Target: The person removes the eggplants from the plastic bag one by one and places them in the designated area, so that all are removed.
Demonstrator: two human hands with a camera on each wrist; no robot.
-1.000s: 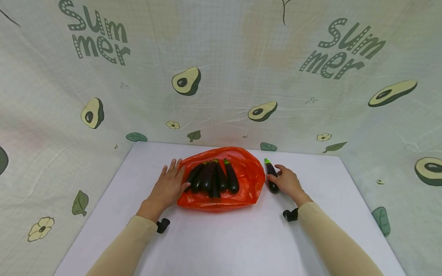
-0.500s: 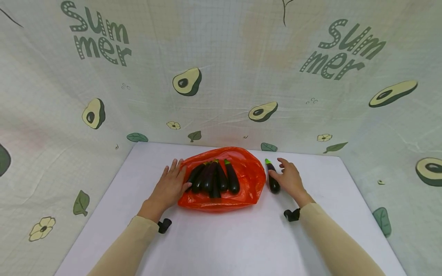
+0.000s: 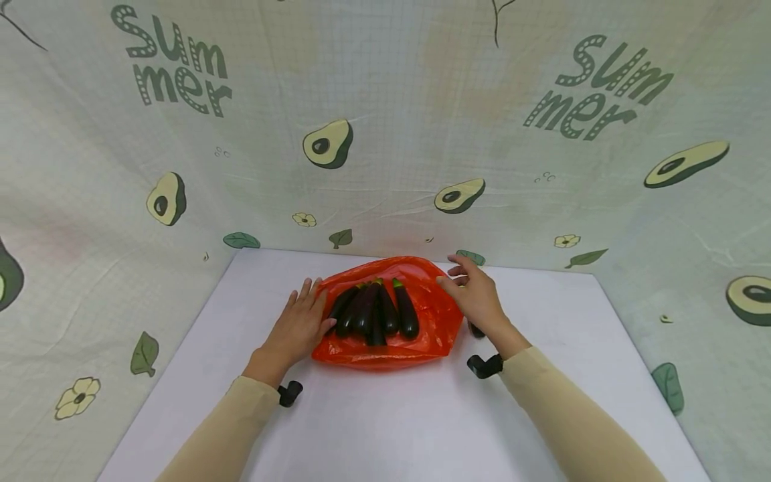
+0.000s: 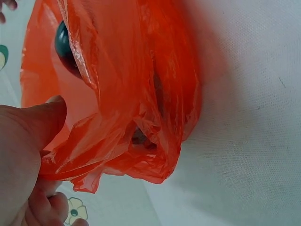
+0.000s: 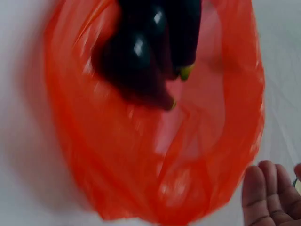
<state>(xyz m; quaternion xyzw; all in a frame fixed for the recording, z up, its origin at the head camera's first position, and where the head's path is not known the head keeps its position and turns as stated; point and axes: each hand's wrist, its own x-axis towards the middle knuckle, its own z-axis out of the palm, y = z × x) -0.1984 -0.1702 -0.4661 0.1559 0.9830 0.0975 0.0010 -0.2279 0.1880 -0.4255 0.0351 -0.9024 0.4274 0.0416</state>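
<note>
Evidently, right of centre frame, I find the loose eggplant (image 3: pixel 476 331) beside the red bag (image 3: pixel 385 360), mostly hidden, axis unclear, behind the nearer right hand (image 3: pixel 478 298), fingers relaxed and empty, while the left hand (image 3: pixel 296 327) pinches the bag's edge.

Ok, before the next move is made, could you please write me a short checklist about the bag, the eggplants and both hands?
1. Bag open: ok, eggplants show inside.
2. Left hand steadies bag: ok, it holds the left edge.
3. Right hand free: ok, it holds nothing.
4. Right hand clear of the bag: cannot tell; it is at the right edge, contact unclear.
5. Loose eggplant in the bag: not ok, it lies outside, to the right, mostly hidden by the right hand.
</note>
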